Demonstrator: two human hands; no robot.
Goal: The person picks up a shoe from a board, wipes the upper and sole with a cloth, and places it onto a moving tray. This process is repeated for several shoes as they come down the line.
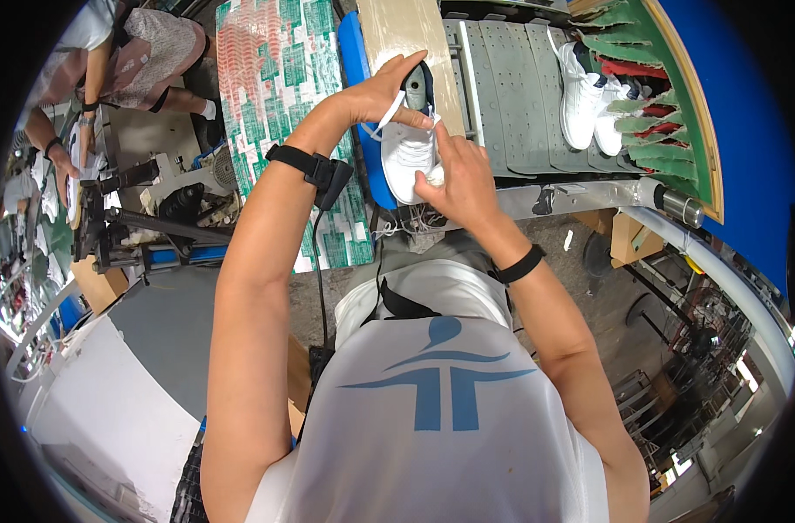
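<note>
A white lace-up sneaker (408, 157) with a dark lining lies in front of me, its toe pointing toward me. My left hand (382, 94) holds it from the left at the collar, thumb across the tongue area and fingers along the opening. A loose white lace loop (386, 119) hangs below that hand. My right hand (465, 177) grips the shoe's right side, thumb near the toe and index finger close to my left thumb. Whether a lace end is pinched between those fingertips is hidden.
A grey conveyor (511, 96) on the right carries a pair of white sneakers (579, 109) beside a green fabric strip curtain (650, 131). Left of the shoe lies a tape-covered board (275, 105). A co-worker's hand (64, 163) handles a shoe at a machine, far left.
</note>
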